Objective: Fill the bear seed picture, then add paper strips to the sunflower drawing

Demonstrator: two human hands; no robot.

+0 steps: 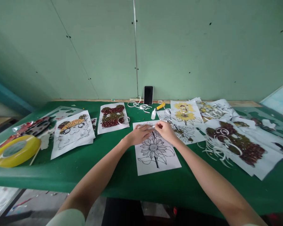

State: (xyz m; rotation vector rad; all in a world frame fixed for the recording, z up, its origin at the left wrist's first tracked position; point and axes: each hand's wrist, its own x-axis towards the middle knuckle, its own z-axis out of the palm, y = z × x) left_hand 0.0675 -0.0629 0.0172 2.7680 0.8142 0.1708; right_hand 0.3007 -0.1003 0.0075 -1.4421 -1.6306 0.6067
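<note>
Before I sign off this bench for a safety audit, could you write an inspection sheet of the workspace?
Surface: green-covered table, papers spread across.
Job's things: sunflower line drawing, lying flat; small white bottle beyond.
Clutter: yellow tape roll at left; loose white strips at right.
Hands: left hand and right hand at a thin white strip; grip unclear.
Cables: none identifiable; white curls near smartphone could be strips.
Surroundings: green panelled wall behind table.

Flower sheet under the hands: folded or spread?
Spread. The flower sheet lies flat on the green table, both near corners showing; left hand and right hand hide part of its far end.
</note>
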